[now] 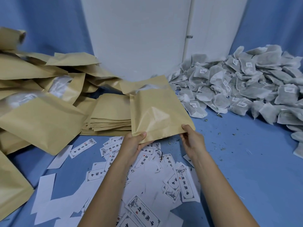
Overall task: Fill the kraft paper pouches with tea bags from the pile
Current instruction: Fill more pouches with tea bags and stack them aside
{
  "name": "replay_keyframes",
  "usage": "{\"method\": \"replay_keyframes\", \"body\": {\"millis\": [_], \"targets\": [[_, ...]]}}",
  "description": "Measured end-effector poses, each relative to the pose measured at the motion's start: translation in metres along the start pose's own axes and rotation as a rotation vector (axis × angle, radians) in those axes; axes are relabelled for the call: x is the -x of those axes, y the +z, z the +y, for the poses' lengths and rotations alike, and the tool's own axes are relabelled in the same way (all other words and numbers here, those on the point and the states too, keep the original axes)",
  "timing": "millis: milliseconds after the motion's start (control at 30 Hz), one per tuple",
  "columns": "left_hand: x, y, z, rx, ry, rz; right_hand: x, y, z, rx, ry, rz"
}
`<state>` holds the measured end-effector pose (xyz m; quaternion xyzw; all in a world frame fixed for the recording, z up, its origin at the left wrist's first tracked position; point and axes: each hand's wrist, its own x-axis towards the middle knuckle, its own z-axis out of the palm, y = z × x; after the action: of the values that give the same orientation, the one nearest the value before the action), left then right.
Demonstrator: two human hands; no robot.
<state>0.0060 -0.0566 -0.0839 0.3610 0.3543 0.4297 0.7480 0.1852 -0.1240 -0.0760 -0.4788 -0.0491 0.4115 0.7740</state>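
Against white wall (136,38), blue cloth (237,161) bears tea bags (246,86).

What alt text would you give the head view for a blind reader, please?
The left hand and right hand hold a pouch by its near corners over a blue table strewn with labels. A stack of flat pouches and a heap of others lie left; the tea bag pile lies right.
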Motion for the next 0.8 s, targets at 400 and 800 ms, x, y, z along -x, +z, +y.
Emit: {"method": "replay_keyframes", "body": {"millis": [400, 800], "targets": [[0.003, 0.006, -0.003, -0.003, 0.028, 0.002, 0.007, 0.004, 0.006, 0.079, -0.002, -0.086], [0.001, 0.008, -0.007, 0.047, 0.009, -0.029, 0.014, 0.01, 0.016, 0.171, -0.029, -0.126]]}}
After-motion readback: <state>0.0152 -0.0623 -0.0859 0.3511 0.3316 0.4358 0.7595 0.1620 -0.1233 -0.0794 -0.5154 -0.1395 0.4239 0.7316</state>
